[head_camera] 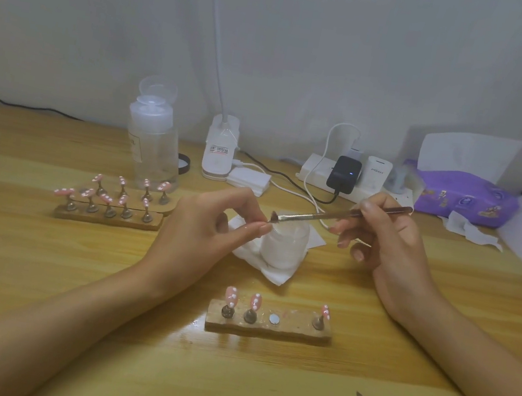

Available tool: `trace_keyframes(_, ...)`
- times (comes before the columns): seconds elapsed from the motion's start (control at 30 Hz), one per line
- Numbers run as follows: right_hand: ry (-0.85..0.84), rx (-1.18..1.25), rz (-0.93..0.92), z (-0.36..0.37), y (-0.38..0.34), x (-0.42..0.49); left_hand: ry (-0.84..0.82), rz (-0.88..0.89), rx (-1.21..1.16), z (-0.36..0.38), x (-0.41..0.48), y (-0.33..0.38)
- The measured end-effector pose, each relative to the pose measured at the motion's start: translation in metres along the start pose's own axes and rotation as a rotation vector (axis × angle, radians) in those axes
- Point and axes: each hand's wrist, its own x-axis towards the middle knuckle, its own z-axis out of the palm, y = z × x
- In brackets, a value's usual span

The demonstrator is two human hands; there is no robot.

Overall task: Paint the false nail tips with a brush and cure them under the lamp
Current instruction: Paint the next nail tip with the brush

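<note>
Left hand (212,224): thumb and forefinger tips (264,228) are closed together on the bristle end of the brush (317,215), and the other fingers are curled loosely. Right hand (387,242): its fingers are clamped around the handle, pen-fashion. The brush lies almost level, with its bristles to the left and its handle running to the far right. It is held above a white cup (285,245) that stands on a tissue (275,275). The nail tips (231,296) stand upright on a stand (268,328) near the person, between the forearms. Its long axis runs left to right, with two tips at the left end and one at the right. Judgement: the bristles must travel nearward and down, and neither hand is markedly closer. A lamp (219,148) stands far behind the cup.
</note>
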Motion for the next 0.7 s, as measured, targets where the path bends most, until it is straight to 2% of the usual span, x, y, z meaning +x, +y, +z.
trace_keyframes(0.13, 0.05, 0.031, 0.011, -0.0012, 0.0004, 0.0012, 0.002, -0.003, -0.007, -0.0001, 0.0003, -0.0001)
trace_keyframes(0.27, -0.004, 0.02, -0.004, 0.0006, -0.0006, 0.0003, 0.001, -0.006, 0.0, 0.0002, 0.0007, -0.001)
trace_keyframes(0.4, 0.048, 0.014, 0.021, -0.0009, -0.0001, 0.0008, 0.003, -0.006, -0.004, 0.0002, 0.0005, -0.0016)
trace_keyframes(0.57, 0.0, 0.004, -0.013, 0.0005, -0.0011, -0.0008, 0.001, -0.011, 0.002, 0.0, 0.0006, -0.0016)
trace_keyframes(0.7, 0.04, -0.001, -0.003, -0.001, 0.0, 0.0003, 0.006, -0.009, 0.002, 0.0001, -0.0007, -0.0019)
